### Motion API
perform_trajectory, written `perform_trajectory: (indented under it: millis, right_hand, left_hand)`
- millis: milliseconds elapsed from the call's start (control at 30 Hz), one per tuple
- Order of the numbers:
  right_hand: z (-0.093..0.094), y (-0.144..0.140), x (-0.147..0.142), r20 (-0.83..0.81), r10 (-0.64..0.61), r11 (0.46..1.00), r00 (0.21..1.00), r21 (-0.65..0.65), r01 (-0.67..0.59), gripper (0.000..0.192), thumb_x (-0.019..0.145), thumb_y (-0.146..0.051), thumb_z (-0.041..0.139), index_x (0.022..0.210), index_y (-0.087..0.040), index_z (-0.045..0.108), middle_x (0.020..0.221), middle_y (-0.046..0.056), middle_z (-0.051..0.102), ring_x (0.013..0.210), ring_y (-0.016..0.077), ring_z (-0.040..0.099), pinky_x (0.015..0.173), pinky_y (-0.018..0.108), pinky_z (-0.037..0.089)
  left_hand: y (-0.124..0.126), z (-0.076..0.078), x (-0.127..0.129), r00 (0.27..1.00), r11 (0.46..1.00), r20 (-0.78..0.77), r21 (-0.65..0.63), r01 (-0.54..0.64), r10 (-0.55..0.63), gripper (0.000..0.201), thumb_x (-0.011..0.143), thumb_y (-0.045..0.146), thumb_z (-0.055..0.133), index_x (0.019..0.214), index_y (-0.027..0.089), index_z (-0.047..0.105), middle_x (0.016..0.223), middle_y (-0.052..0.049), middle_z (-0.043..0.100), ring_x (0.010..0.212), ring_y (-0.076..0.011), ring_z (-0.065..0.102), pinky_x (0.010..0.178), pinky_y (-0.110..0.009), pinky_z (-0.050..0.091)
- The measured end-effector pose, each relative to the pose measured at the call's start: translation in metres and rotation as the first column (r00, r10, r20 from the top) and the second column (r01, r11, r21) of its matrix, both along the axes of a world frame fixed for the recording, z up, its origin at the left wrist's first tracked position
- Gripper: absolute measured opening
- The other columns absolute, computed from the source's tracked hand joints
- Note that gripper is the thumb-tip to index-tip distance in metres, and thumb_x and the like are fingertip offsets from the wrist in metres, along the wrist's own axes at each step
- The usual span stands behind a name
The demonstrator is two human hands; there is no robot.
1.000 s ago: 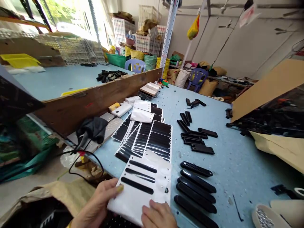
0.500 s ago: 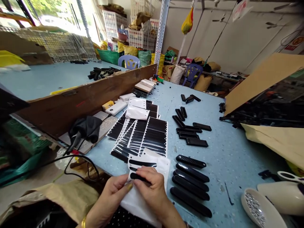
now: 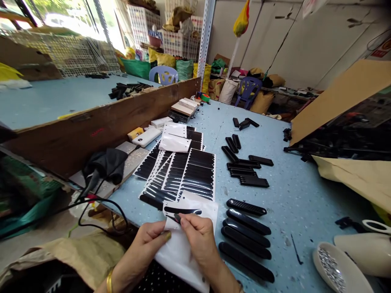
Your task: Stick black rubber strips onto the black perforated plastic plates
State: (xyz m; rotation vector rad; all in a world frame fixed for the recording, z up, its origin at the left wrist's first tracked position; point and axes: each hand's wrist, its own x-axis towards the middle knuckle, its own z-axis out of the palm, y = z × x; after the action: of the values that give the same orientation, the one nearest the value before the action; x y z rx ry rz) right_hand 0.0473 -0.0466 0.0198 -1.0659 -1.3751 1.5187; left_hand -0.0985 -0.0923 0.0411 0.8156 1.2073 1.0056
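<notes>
My left hand (image 3: 149, 242) grips the near left edge of a white backing sheet (image 3: 183, 252) that carries black oblong stickers. My right hand (image 3: 197, 236) lies on top of the sheet and pinches the end of one black sticker strip (image 3: 176, 218) between thumb and forefinger. Another black sticker (image 3: 183, 211) stays flat on the sheet just beyond my fingers. To the right, several long black plastic covers (image 3: 247, 236) lie in a row on the blue table (image 3: 299, 203).
More sheets of black stickers (image 3: 183, 173) are fanned out beyond my hands. Small black grilles (image 3: 244, 167) lie further back. A brown wooden divider (image 3: 100, 122) runs along the left. A white dish of small parts (image 3: 336, 270) and cardboard (image 3: 339, 101) stand on the right.
My right hand moved from the sheet's near edge onto its middle and pinched a black sticker strip, which now lifts at one end. The view has shifted slightly.
</notes>
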Motion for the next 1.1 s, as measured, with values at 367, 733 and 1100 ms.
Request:
perform_trajectory:
  millis: [367, 733, 1100]
  right_hand:
    - [0.077, 0.058, 0.089, -0.344, -0.494, 0.838, 0.799, 0.059, 0.543, 0.018, 0.084, -0.033, 0.067, 0.090, -0.016, 0.069, 0.079, 0.006, 0.072, 0.074, 0.0195, 0.068, 0.071, 0.037, 0.055]
    - [0.041, -0.012, 0.108, 0.325, -0.294, 0.728, 0.899, 0.685, -0.009, 0.023, 0.087, -0.013, 0.060, 0.107, -0.014, 0.071, 0.082, 0.009, 0.067, 0.072, 0.0197, 0.065, 0.062, 0.033, 0.054]
    - [0.032, -0.014, 0.147, 0.331, -0.495, 0.599, 0.804, 0.800, 0.039, 0.024, 0.087, -0.011, 0.057, 0.110, -0.011, 0.066, 0.075, 0.009, 0.066, 0.064, 0.0193, 0.061, 0.052, 0.031, 0.051]
  left_hand:
    - [0.041, -0.003, -0.067, 0.678, 0.945, -0.659, 0.245, -0.217, 0.326, 0.049, 0.070, 0.042, 0.069, 0.112, 0.017, 0.066, 0.074, -0.003, 0.072, 0.064, -0.0209, 0.063, 0.061, -0.027, 0.049]
    - [0.019, 0.036, 0.034, 0.817, 0.948, -0.541, 0.317, -0.024, 0.202, 0.024, 0.075, 0.043, 0.070, 0.086, 0.022, 0.071, 0.068, -0.002, 0.071, 0.058, -0.0176, 0.062, 0.059, -0.026, 0.049]
    - [0.072, 0.022, 0.103, 0.937, 0.935, -0.021, 0.059, 0.349, -0.348, 0.030, 0.080, 0.043, 0.067, 0.071, 0.016, 0.060, 0.061, -0.003, 0.067, 0.046, -0.0117, 0.059, 0.042, -0.019, 0.037]
